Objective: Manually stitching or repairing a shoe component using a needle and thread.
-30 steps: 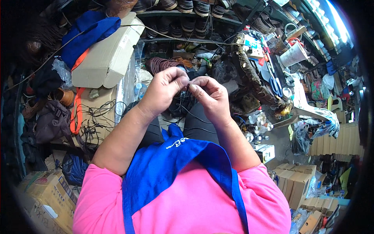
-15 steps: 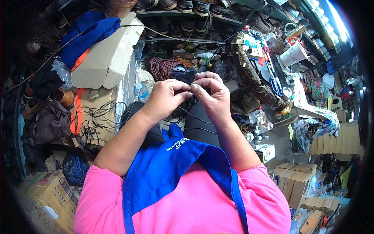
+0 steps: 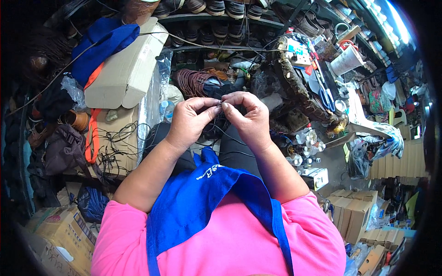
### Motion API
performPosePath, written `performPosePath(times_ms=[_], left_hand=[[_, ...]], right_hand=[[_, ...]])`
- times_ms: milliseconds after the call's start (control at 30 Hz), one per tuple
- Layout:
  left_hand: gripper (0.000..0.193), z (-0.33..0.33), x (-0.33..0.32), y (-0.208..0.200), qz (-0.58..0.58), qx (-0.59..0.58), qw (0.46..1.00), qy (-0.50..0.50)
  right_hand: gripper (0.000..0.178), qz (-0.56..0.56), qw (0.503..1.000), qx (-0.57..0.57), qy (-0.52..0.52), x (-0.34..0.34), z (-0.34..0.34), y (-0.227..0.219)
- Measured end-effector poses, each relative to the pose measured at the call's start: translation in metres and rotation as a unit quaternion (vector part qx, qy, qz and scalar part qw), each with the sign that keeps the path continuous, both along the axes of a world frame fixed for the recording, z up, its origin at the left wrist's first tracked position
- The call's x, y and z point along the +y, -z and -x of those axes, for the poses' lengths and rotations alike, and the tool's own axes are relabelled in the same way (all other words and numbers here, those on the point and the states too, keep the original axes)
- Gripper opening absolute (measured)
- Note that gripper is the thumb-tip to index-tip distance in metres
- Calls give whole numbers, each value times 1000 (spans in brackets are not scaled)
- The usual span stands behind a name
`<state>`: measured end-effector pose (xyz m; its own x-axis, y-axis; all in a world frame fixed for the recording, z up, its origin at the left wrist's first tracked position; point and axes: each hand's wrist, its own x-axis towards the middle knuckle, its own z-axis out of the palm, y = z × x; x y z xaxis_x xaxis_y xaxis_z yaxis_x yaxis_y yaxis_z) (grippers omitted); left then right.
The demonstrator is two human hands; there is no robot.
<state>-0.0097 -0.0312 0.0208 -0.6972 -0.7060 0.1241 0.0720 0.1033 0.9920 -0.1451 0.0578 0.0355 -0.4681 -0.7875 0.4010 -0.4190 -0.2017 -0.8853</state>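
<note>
Black cord (image 3: 221,103), thin, one short dark length, located between the fingertips above the lap. Long axis: seemingly left to right across the small gap between the hands; which way an end points cannot be told. Grip, left hand (image 3: 192,120): thumb and forefinger pinched on the cord. Grip, right hand (image 3: 250,118): likewise pinched, the other fingers curled.

Obscured: most of the held length, covered by fingertips; both ends; any join with the thin dark strands over the lap. Dark items beyond the hands: hard to make out.

Surroundings: coil of reddish-brown cord (image 3: 195,84), just beyond the left hand; tangle of black cords (image 3: 110,154), left, on cardboard; blue apron (image 3: 189,207), bunched below the hands; blue-handled scissors (image 3: 327,100), right; clear bottles (image 3: 307,140), right; shoes (image 3: 215,7), on a shelf, far side, upper edge.
</note>
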Motion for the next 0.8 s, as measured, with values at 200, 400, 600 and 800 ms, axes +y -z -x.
performPosePath(times_ms=[200, 400, 600, 800], left_hand=[[16, 0, 0, 2, 6, 2, 1000, -3], [16, -1, -1, 4, -4, 9, 1000, -6], [16, -1, -1, 7, -23, 16, 1000, -4], [17, -1, -1, 6, -12, 10, 1000, -4]], right_hand=[[6, -5, 1000, 22, 6, 0, -2, -7], [6, 3, 999, 43, 5, -1, -3, -8], [6, 6, 998, 67, 10, -1, -4, -10], [7, 4, 997, 81, 11, -2, -3, -11]])
